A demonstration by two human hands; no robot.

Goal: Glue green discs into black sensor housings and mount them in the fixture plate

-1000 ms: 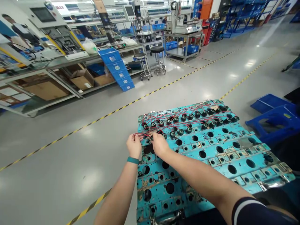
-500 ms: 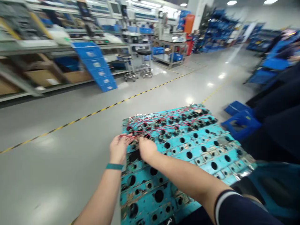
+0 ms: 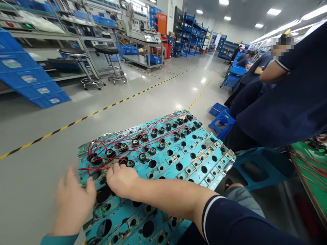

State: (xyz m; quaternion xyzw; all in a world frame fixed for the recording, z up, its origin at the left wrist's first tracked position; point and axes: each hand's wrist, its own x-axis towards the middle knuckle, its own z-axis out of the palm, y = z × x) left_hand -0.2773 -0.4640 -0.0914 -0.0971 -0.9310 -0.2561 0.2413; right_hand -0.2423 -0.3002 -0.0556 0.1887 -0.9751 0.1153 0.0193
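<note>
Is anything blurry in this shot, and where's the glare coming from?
Head view: the left hand is smeared, probably by motion, while the right hand looks sharper; head view: bright patches shine on the floor, likely reflected ceiling lights; head view: the blue bins at the left edge look slanted, perhaps from lens distortion.

Blue bin stack (image 3: 33, 76) at 10 o'clock, black-topped stools (image 3: 106, 50) near 10:30, blue shelving (image 3: 192, 35) at 1, blue plastic stool (image 3: 228, 119) and navy-clad co-worker (image 3: 288, 105) at 3, striped floor tape (image 3: 102, 109) running 9 to 1.
</note>
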